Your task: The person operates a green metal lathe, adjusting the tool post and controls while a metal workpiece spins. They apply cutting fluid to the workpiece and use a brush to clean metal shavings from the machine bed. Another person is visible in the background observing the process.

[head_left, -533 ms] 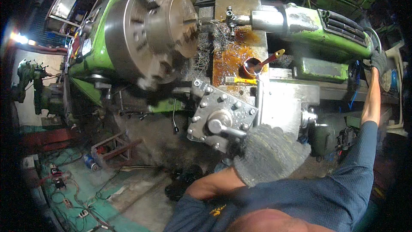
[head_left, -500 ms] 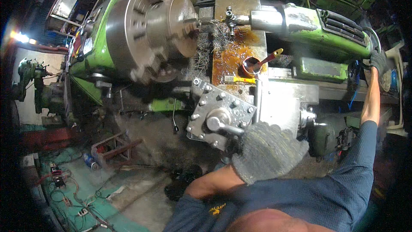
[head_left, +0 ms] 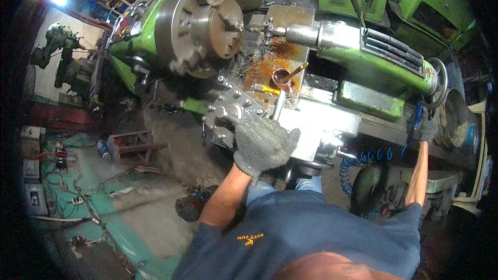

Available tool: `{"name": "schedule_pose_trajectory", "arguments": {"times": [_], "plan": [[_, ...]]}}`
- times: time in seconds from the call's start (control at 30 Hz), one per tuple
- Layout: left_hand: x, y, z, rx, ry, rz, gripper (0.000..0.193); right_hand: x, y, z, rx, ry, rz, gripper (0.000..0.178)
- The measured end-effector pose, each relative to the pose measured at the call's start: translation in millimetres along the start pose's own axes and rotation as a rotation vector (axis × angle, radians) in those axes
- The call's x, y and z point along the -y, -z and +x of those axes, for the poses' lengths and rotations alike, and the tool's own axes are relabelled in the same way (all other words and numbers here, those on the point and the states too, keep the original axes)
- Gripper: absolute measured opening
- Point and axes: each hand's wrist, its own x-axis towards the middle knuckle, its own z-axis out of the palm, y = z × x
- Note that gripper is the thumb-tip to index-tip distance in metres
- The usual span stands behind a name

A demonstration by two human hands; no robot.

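Observation:
My left hand (head_left: 265, 146), in a grey knit glove, is closed around the clamping lever (head_left: 234, 116) on top of the square tool post (head_left: 246, 105) of a green lathe. Several bolts stand up around the post's edge. Out at the far right, my gloved right hand (head_left: 429, 125) is just below the tailstock handwheel (head_left: 440, 84), beside a blue air gun (head_left: 417, 116). Its fingers are hidden, so whether it grips anything is unclear. A coiled blue hose (head_left: 371, 155) hangs below and to the left of it.
At left is the large chuck (head_left: 181, 31) with a round metal workpiece (head_left: 220, 28). On the oily carriage sit a brush-holding cup (head_left: 280, 77) and a yellow-handled brush (head_left: 267, 89). The tailstock (head_left: 347, 46) lies to the right. Cables (head_left: 78, 176) cross the green floor.
My right hand has come off the tailstock handwheel and down beside the blue air gun. My left hand stays on the lever. The chuck looks less blurred, and the whole view has shifted.

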Motion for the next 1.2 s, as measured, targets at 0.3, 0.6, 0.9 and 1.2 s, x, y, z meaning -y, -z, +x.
{"name": "schedule_pose_trajectory", "arguments": {"times": [0.3,0.6,0.9,1.2], "plan": [[3,-4,-4,-0.046,0.099,0.084,0.041,-215,-127,20,0.315,-0.130,-0.283,0.059],[-8,-6,-7,-0.127,0.129,0.094,0.040,-96,-27,-32,-0.016,-0.315,0.143,0.054],[-1,-17,-14,-0.250,0.147,0.040,0.038,191,91,-103,0.507,-0.178,0.738,0.053],[0,-21,-7,-0.341,0.108,0.069,0.041,413,-21,-29,0.861,0.415,0.121,0.045]]}}
